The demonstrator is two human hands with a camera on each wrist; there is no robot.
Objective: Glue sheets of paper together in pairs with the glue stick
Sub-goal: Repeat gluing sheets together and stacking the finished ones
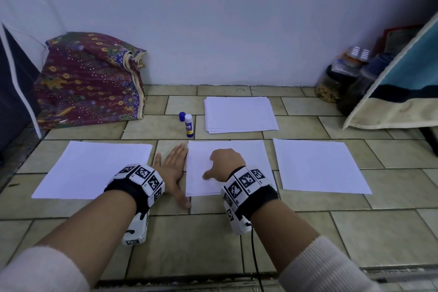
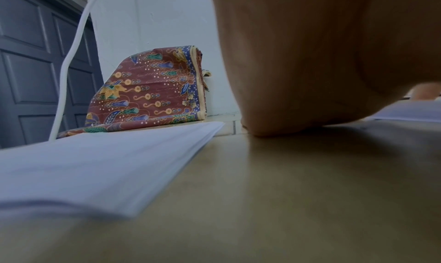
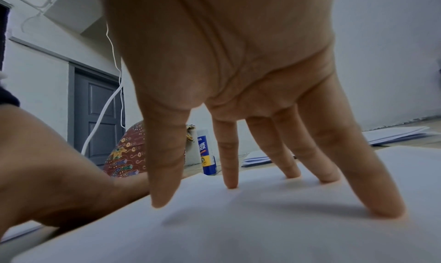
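Tiled floor (image 1: 213, 239) fills the lower frame, patterned cloth bundle (image 1: 90, 80) upper left, jars (image 1: 336, 78) upper right. Three papers across the middle: left sheet (image 1: 94, 168), center sheet (image 1: 227, 163), right sheet (image 1: 317, 163); paper stack (image 1: 239, 114) above center. Left hand (image 1: 171, 168) flat on the floor, fingers straight and together, touching the center sheet's left edge. Right hand (image 1: 225, 163) on the center sheet, fingers (image 3: 381, 206) spread, tips pressing down. Glue stick (image 1: 189, 125) upright, uncapped, just left of the stack; blue cap (image 1: 182, 116) beside it.
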